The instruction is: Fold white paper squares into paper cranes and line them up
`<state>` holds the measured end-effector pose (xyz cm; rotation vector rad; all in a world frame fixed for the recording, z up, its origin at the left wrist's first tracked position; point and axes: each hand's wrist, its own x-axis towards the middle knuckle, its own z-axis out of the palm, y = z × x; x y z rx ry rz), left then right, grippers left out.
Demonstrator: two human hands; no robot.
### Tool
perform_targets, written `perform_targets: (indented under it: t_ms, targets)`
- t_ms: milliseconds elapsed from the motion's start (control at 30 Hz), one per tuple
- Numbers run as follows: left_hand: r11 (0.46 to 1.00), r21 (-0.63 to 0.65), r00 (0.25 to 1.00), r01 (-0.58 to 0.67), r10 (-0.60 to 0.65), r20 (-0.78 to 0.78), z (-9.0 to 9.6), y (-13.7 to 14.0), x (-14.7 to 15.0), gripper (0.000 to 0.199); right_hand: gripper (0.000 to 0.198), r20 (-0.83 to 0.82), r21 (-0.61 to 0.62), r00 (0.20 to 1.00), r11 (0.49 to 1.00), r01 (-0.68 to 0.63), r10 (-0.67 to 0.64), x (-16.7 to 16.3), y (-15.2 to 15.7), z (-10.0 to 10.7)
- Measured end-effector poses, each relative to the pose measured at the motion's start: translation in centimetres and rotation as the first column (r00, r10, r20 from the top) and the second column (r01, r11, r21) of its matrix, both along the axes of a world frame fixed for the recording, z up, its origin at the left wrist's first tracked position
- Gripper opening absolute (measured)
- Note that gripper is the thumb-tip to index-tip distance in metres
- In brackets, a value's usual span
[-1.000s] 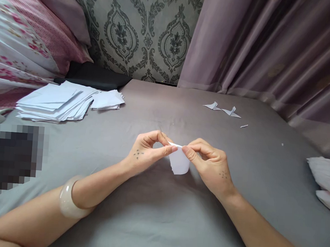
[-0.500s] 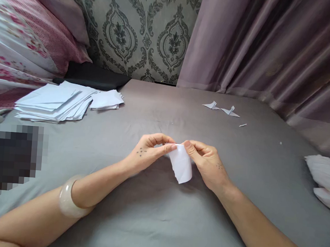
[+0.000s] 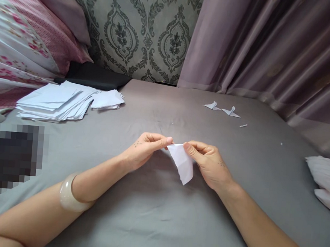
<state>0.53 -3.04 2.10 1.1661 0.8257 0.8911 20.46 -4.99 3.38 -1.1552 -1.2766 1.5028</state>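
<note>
A small white sheet of paper [image 3: 182, 163] hangs between my hands above the grey cloth, its lower end curling and its left edge rough. My left hand [image 3: 149, 149] pinches the upper left corner between thumb and fingers. At the upper right, my right hand [image 3: 206, 159] grips the top edge, the thumb in front and the fingers behind. The top edge runs straight between the two pinches. The fingertips behind the paper are partly hidden.
On the left lie a large stack of white paper [image 3: 49, 102] and a smaller stack [image 3: 108, 99]. Two folded paper shapes [image 3: 212, 105] and a small paper scrap [image 3: 243, 125] are at the back right. White crumpled fabric [image 3: 324, 174] lies at the right edge.
My left thumb has lifted off the front of the paper and slid left to its corner. The paper's lower tip has swung slightly right. My right hand has barely moved.
</note>
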Motion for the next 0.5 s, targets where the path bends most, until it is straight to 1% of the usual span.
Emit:
perform_targets:
  t_ms: [67,167,300,400,500]
  targets:
    - [1.0,0.021,1.0,0.014,-0.013,-0.017,-0.16,0.04,-0.1,0.024,0.024,-0.004,-0.012,1.0,1.0,0.0,0.0,0.09,0.0,-0.03]
    - [0.998,0.061,0.995,0.017,-0.011,-0.101,-0.07,0.1,-0.36,0.025,0.025,0.009,-0.011,1.0,1.0,0.002,-0.002,0.21,0.0,0.11]
    - [0.983,0.162,0.973,0.088,-0.051,-0.224,0.26,0.29,-0.74,0.024,0.026,0.042,0.008,0.999,1.0,0.009,-0.009,0.2,0.02,0.41]
    - [0.951,0.29,0.963,0.108,-0.027,-0.269,0.14,0.42,-0.88,0.021,0.027,0.061,0.024,0.998,1.0,0.015,-0.017,0.06,-0.03,0.54]
    - [0.902,0.423,0.952,0.081,0.056,-0.302,0.03,0.27,-0.72,0.018,0.027,0.084,0.048,0.994,0.997,0.065,-0.069,-0.14,-0.21,0.53]
